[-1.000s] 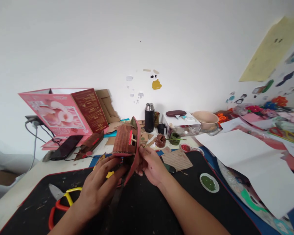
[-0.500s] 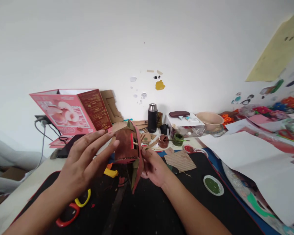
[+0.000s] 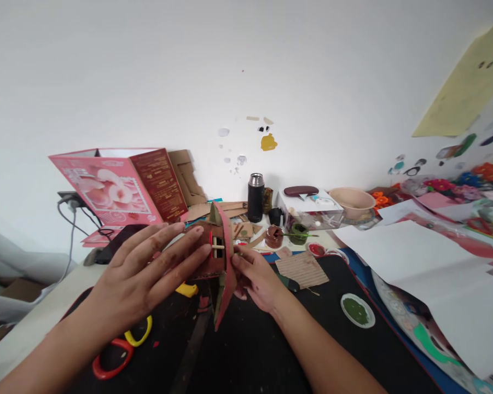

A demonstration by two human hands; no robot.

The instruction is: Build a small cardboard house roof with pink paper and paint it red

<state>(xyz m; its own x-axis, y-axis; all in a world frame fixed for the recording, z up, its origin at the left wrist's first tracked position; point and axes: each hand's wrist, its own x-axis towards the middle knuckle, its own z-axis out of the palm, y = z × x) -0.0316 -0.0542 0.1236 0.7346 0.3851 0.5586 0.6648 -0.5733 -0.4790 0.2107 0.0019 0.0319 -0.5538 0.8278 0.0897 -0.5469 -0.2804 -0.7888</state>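
Observation:
A small painted cardboard house [image 3: 215, 266] is held up over the black mat, turned on its side. It has brown walls, a red-edged opening with a pale stick across it, a pinkish-red roof panel [image 3: 228, 235] and dark green pieces along that panel. My right hand [image 3: 259, 278] pinches the panel from the right, thumb in front and the other fingers partly hidden behind. My left hand [image 3: 141, 267] lies flat over the brown wall with its fingers stretched out, fingertips beside the opening. Its thumb is hidden.
Red-and-yellow scissors [image 3: 114, 358] lie on the mat [image 3: 246, 355] at front left. Corrugated cardboard [image 3: 302, 270] and a green paint dish [image 3: 357, 310] are on the right. Behind stand a black flask [image 3: 255, 200], open paint jars [image 3: 274, 237] and a pink box [image 3: 106, 191].
The house has shifted slightly left. My left hand has moved right and over the brown wall, covering most of it. My right hand keeps its hold on the roof panel.

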